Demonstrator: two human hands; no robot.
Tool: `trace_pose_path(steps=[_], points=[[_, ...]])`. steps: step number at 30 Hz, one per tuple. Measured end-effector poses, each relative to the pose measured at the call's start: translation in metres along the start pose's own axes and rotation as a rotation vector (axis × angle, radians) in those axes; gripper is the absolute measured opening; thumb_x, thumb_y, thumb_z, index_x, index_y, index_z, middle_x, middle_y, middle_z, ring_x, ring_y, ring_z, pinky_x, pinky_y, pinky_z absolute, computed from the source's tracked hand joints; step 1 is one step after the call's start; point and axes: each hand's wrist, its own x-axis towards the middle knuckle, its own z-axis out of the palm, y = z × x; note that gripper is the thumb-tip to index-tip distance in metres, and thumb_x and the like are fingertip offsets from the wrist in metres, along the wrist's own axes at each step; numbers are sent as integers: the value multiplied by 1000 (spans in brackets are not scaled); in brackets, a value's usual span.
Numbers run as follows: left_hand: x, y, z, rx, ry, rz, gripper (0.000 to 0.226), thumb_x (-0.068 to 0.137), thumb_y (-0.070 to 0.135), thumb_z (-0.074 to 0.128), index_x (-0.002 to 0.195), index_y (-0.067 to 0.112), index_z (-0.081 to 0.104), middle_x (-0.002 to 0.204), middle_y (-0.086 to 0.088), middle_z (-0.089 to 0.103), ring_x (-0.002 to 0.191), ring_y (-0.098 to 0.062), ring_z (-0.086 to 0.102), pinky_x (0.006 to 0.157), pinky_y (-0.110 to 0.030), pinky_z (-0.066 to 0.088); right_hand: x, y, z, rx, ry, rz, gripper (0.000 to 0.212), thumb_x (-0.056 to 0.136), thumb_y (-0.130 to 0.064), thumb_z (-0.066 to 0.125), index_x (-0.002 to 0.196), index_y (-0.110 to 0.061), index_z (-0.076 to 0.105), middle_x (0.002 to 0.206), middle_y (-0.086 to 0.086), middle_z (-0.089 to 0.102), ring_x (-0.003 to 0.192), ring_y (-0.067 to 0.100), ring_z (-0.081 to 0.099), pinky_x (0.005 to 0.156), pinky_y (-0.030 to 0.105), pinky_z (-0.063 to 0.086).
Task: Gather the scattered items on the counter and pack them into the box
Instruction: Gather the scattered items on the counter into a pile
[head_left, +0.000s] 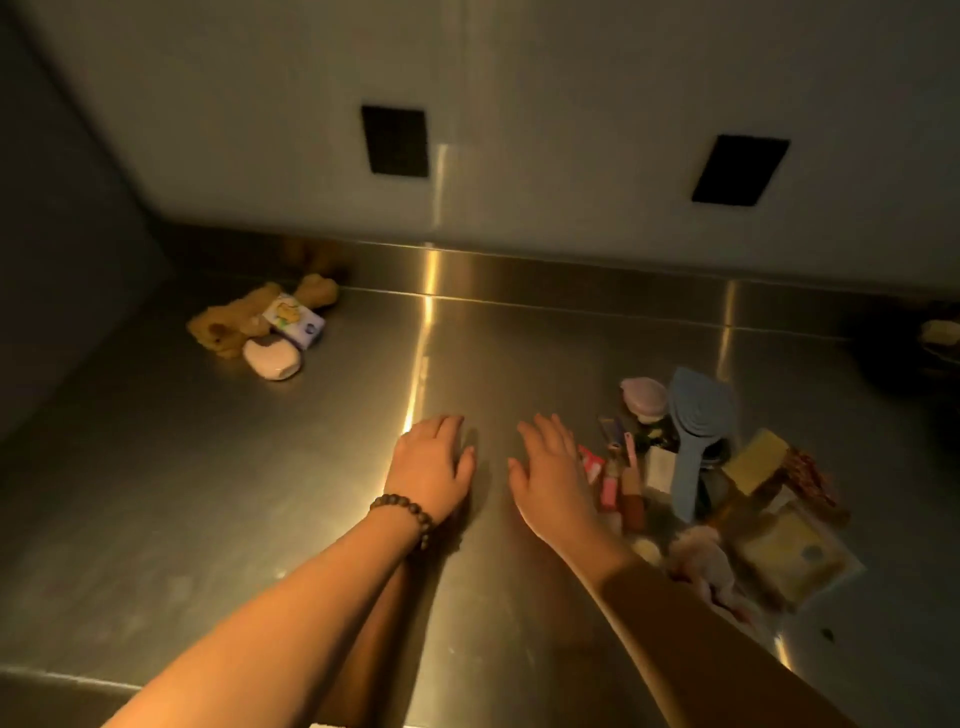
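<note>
Hands, left hand (434, 457) and right hand (553, 467), are hovering empty and spread over the steel counter (208, 493), best sweeping the clutter pile (691, 467) at three o'clock together; box unseen.

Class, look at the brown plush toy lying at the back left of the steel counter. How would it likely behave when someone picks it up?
The plush toy looks soft and sprawled flat, so probably floppy and light. The small carton leaning on it would likely slide off.
</note>
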Motion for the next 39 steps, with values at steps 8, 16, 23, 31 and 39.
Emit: trace_pose_path(steps=[8,16,23,31,39], points=[[-5,-139,-78,94,154,-265,46,89,41,45,131,21,45,134,-4,46,125,-23,36,106,-38,27,61,-122,49,9,-98,-143,49,96,-35,41,144,-22,34,155,8,23,145,23,13,117,38,20],[34,-286,-132,106,174,-277,75,80,58,44,143,26,21,153,-8,19,142,-27,8,113,-46,12,154,-252,105,48,-128,-127,71,90,-52,48,149,-32,16,160,5,0,147,25,-5,119,45,4],[106,-354,-151,66,87,-197,86,77,67,44,145,37,2,157,-2,-3,142,-21,-12,112,-45,0,232,-296,146,18,-221,-48,115,64,-78,61,146,-44,-13,157,-1,-23,144,29,-18,112,62,0],[153,-365,-131,-135,-18,-75,64,84,38,56,142,35,28,140,-11,35,128,-29,32,107,-38,29,245,-309,173,-1,-44,-55,91,64,-65,59,144,-33,28,153,16,21,140,38,18,110,53,24],[135,-332,-115,-102,2,-1,58,85,34,57,139,32,36,119,-7,48,105,-27,44,89,-30,35,217,-266,160,-48,-4,14,83,68,-64,60,140,-30,36,148,12,28,138,33,20,112,45,21]])
